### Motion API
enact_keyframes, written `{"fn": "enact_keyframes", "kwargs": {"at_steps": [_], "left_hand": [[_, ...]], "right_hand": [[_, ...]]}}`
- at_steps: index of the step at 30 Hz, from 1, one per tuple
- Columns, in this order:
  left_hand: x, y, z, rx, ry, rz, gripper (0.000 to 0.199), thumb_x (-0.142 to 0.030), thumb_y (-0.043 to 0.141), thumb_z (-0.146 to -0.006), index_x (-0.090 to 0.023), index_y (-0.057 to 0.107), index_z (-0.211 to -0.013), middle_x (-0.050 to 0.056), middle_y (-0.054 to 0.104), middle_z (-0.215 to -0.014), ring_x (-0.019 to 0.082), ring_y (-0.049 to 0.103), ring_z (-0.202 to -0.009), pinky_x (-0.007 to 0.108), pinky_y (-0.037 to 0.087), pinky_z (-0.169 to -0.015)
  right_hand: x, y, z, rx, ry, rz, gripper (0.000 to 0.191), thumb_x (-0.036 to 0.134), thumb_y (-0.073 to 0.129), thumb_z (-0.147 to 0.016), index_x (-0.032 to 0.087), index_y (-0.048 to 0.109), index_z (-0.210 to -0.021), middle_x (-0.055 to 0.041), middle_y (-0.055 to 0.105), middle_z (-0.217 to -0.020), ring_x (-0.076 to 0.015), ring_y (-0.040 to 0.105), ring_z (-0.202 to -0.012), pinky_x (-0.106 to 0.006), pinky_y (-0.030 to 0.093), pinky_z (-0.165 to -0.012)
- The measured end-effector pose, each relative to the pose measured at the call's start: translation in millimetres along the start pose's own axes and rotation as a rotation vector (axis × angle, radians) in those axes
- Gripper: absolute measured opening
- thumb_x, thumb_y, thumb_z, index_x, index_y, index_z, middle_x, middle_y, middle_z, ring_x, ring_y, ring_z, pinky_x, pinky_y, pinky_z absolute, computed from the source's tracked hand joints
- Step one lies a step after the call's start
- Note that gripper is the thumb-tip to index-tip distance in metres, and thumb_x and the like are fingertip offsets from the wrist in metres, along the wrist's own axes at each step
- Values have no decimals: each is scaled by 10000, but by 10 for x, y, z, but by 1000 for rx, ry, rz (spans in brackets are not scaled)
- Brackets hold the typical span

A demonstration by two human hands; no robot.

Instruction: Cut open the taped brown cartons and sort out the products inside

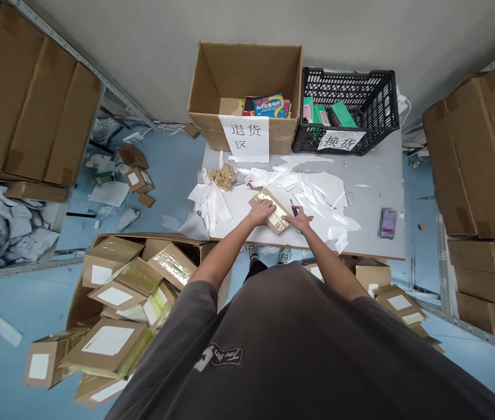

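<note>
A small cardboard box (278, 220) wrapped in shiny clear tape lies tilted at the table's front edge. My left hand (262, 212) is on its left part, fingers bent over the top and holding it down. At the box's right side, my right hand (299, 219) is closed round a small red and black box cutter (294, 208), whose end sticks up past the fingers. The fingertips of this hand are close to the box; whether they touch it I cannot tell. White paper scraps (312, 189) lie behind both hands, and a crumpled wad of brown tape (223, 177) sits to the left.
At the table's back stand an open carton (212, 131) with books and a black crate (378, 131) with green boxes. A blurred purple item (388, 223) lies at right. A large carton (81, 291) of taped parcels stands lower left; shelves with cartons flank both sides.
</note>
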State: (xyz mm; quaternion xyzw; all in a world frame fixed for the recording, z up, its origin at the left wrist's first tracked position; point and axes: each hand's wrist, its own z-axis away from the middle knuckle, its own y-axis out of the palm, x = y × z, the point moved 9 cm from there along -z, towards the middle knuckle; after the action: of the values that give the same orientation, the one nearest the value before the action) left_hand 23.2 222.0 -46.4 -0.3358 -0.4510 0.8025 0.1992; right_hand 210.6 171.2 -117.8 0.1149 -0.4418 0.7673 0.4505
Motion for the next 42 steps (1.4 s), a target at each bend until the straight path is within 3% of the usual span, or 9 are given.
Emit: {"fn": "enact_keyframes", "kwargs": {"at_steps": [6, 10, 13, 18, 23, 30, 37, 42], "left_hand": [[19, 64, 56, -46, -125, 25, 503, -301, 872, -786, -223, 759, -1270, 192, 601, -1502, 435, 495, -1446, 560, 378, -1235], [-38, 146, 81, -67, -178, -7, 673, -336, 843, -840, -185, 644, -1465, 194, 416, -1747, 416, 325, -1636, 603, 222, -1349], [-62, 229, 106, -55, -272, -9, 683, -351, 804, -902, -179, 575, -1522, 211, 331, -1800, 389, 255, -1692, 649, 161, -1363], [-107, 248, 131, -96, -367, 23, 682, -293, 873, -854, -203, 593, -1469, 214, 401, -1767, 383, 339, -1667, 621, 286, -1334], [-82, 230, 70, -103, -369, 67, 773, -244, 956, -744, -152, 613, -1431, 256, 441, -1729, 421, 381, -1640, 543, 400, -1290], [-33, 274, 63, -106, -358, 80, 759, -223, 990, -714, -137, 622, -1372, 279, 434, -1725, 436, 384, -1637, 516, 410, -1292], [-23, 259, 48, -91, -352, 30, 805, -258, 993, -738, -118, 613, -1433, 285, 477, -1693, 422, 418, -1618, 517, 368, -1316], [9, 203, 53, -90, -350, 15, 707, -265, 975, -770, -134, 642, -1379, 273, 505, -1671, 398, 454, -1597, 496, 404, -1290]], "right_hand": [[235, 2, -206, -71, -31, 59, 822, 588, 886, -770, 274, 524, -1437, -133, 758, -1329, -358, 719, -1234, -440, 556, -996], [554, 48, -392, -49, -114, 120, 820, 555, 899, -781, 258, 504, -1435, -139, 764, -1276, -365, 719, -1191, -439, 553, -983], [684, 12, -464, 17, -205, 97, 709, 540, 820, -874, 248, 490, -1429, -119, 766, -1214, -348, 726, -1124, -437, 553, -973], [451, -149, -290, 217, -275, -3, 367, 539, 602, -1039, 261, 563, -1275, -13, 735, -925, -243, 702, -802, -373, 576, -831], [172, -83, 35, 462, -279, 111, 352, 577, 572, -1065, 245, 658, -984, 2, 739, -859, -192, 675, -681, -334, 552, -798], [229, -86, 10, 363, -320, 295, 307, 540, 665, -1014, 240, 723, -983, -60, 769, -901, -279, 702, -863, -364, 511, -878], [249, -70, -17, 448, -336, 302, 281, 481, 666, -1000, 228, 718, -888, -86, 761, -894, -298, 696, -878, -364, 509, -822], [136, 74, 146, 497, -295, 276, 364, 575, 695, -971, 234, 720, -847, -63, 757, -839, -310, 704, -888, -392, 530, -860]]}}
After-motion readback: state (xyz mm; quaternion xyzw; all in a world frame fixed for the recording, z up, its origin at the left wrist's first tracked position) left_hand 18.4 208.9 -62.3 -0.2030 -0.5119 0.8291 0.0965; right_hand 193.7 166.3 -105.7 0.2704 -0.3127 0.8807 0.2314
